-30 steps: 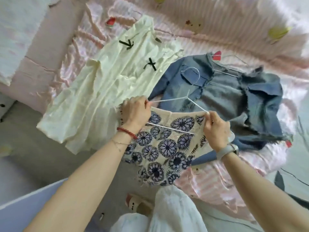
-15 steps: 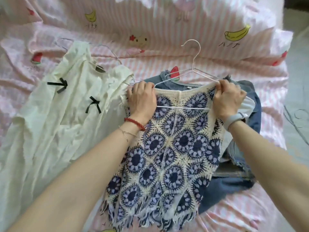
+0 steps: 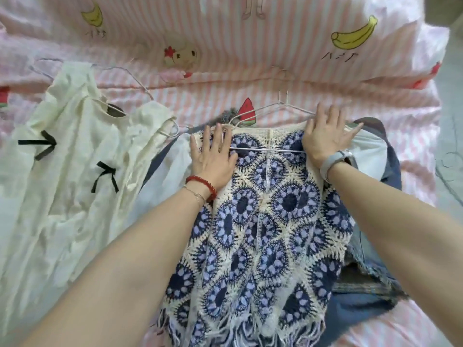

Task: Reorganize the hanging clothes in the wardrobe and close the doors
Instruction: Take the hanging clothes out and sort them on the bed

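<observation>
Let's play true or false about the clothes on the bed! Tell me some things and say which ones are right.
1. Both hands lie flat on the blue-and-cream crochet top. True: the left hand and right hand press it with fingers spread.
2. The cream dress has red bows. False: its bows are black.
3. The crochet top is on a white wire hanger. True.
4. The red bead bracelet is on the right wrist. False: it is on the left wrist; the right wears a grey band.
5. The bedsheet is plain green. False: it is pink-striped with bananas.
</observation>
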`<state>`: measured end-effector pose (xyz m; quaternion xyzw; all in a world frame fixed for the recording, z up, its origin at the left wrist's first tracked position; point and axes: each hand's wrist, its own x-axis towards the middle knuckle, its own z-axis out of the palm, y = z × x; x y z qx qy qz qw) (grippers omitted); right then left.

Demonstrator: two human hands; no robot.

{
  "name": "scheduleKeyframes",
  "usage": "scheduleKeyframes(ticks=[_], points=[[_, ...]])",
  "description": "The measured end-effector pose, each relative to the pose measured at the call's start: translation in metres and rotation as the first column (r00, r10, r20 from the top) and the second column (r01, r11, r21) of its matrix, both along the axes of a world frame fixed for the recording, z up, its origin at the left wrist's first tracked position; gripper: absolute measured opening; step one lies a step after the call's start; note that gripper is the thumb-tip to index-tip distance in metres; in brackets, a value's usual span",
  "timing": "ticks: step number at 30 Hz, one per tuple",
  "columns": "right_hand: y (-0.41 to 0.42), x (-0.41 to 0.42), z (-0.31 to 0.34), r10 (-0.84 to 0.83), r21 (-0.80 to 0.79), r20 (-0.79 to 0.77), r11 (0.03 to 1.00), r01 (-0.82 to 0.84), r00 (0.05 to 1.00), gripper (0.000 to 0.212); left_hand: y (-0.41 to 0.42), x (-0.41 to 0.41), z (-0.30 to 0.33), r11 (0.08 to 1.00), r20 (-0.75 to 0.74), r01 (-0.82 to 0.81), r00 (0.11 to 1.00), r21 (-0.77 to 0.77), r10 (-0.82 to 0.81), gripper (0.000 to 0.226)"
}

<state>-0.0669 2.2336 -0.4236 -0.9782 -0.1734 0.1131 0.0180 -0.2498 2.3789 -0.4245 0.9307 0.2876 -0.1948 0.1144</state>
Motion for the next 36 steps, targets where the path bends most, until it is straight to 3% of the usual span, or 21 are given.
scheduleKeyframes(ticks=[4, 10, 15, 19, 22, 26, 28, 33, 36], points=[[0.013, -0.026, 0.004, 0.121, -0.021, 0.009, 0.992, -0.121, 0.993, 0.052, 0.012, -0.002, 0.011, 0.999, 0.076, 0.021, 0.997, -0.032, -0.018, 0.055], [0.047, -0.115, 0.041, 0.338, 0.199, -0.003, 0.923, -0.330, 0.941, 0.052, 0.014, -0.070, 0.057, 0.981, 0.278, -0.156, 0.953, 0.113, 0.119, 0.055], [0.066, -0.218, 0.089, 0.545, 0.343, -0.009, 0.789, -0.509, 0.838, 0.045, 0.016, -0.198, 0.102, 0.917, 0.236, -0.373, 0.912, 0.139, 0.335, 0.054], [0.070, -0.324, 0.131, 0.731, 0.462, -0.020, 0.612, -0.643, 0.682, 0.038, -0.004, -0.317, 0.144, 0.813, 0.242, -0.562, 0.819, 0.153, 0.521, 0.049], [0.070, -0.406, 0.158, 0.854, 0.517, -0.029, 0.458, -0.724, 0.519, 0.036, -0.037, -0.410, 0.175, 0.670, 0.296, -0.722, 0.687, 0.172, 0.664, 0.043], [0.067, -0.512, 0.196, 0.958, 0.570, 0.004, 0.233, -0.788, 0.286, 0.035, -0.106, -0.527, 0.212, 0.384, 0.381, -0.910, 0.414, 0.155, 0.827, 0.039], [0.058, -0.572, 0.220, 0.992, 0.598, 0.049, 0.064, -0.799, 0.116, 0.033, -0.148, -0.584, 0.230, 0.232, 0.414, -0.958, 0.284, 0.171, 0.865, 0.039], [0.010, -0.724, 0.271, 0.929, 0.581, 0.176, -0.366, -0.727, -0.326, 0.027, -0.265, -0.719, 0.271, -0.111, 0.513, -0.975, 0.003, 0.193, 0.859, 0.037], [-0.032, -0.815, 0.290, 0.829, 0.604, 0.219, -0.529, -0.596, -0.514, 0.028, -0.340, -0.792, 0.294, -0.300, 0.587, -0.928, -0.119, 0.221, 0.801, 0.034]])
